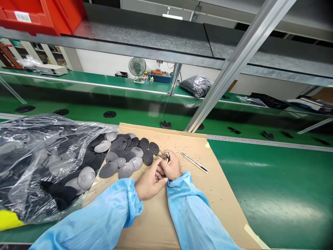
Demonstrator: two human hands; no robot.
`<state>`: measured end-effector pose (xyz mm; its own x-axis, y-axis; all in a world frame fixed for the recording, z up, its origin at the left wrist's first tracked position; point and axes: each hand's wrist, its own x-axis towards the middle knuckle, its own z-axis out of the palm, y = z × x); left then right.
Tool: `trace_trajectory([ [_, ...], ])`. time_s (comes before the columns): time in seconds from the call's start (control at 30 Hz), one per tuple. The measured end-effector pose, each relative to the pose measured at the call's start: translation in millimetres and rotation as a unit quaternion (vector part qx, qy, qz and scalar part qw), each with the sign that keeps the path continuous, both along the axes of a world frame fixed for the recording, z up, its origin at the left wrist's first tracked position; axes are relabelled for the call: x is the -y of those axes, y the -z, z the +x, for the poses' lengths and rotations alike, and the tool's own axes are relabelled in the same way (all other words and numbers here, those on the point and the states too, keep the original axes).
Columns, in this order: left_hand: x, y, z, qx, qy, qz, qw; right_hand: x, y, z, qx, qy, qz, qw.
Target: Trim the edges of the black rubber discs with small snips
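Observation:
My right hand (172, 166) is closed on a small metallic tool (165, 157), of which only a part shows between thumb and fingers. Beside it and touching it, my left hand (151, 180) has curled fingers; what they hold, if anything, is hidden. Both hands are over a brown cardboard sheet (208, 205). To their left lies a pile of oval dark and grey plastic pieces (126, 170), some with embossed marks. A slim cutter knife (195, 162) rests on the cardboard to the right. Tiny dark specks are scattered around the hands.
A clear plastic bag (47, 156) full of similar pieces fills the left side. Behind the cardboard, a green conveyor (135, 116) carries several black parts. A metal post (234, 66) rises at the right. A red bin (44, 17) sits on the shelf above.

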<state>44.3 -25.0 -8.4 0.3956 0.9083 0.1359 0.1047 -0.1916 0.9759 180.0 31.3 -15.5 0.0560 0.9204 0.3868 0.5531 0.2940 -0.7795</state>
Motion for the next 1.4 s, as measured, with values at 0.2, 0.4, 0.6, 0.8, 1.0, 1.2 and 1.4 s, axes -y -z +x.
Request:
trace_trajectory([
  [0.2,0.5,0.4,0.1,-0.001,0.002,-0.003,1.0,0.2,0.1,-0.1,0.001,-0.003,0.002,1.0],
  [0.4,0.4,0.7,0.6,0.0,0.0,-0.003,1.0,0.2,-0.1,-0.4,0.001,-0.004,0.0,1.0],
  [0.6,0.9,-0.6,0.0,-0.006,-0.001,0.004,1.0,-0.4,1.8,0.1,0.012,-0.003,0.009,1.0],
  [0.8,0.4,1.8,-0.6,-0.018,0.002,0.02,1.0,-0.9,4.0,0.4,0.016,0.001,0.003,1.0],
  [1.0,0.4,2.1,-0.3,-0.021,0.0,0.024,0.999,-0.8,3.8,0.5,0.017,-0.004,0.001,1.0],
  [1.2,0.5,0.2,-0.2,-0.014,-0.003,0.007,1.0,-0.8,3.5,0.3,0.018,-0.01,0.007,1.0],
  [1.4,0.6,-0.6,-0.5,-0.003,-0.003,0.008,1.0,-0.3,2.0,0.0,0.024,-0.011,0.0,1.0],
])
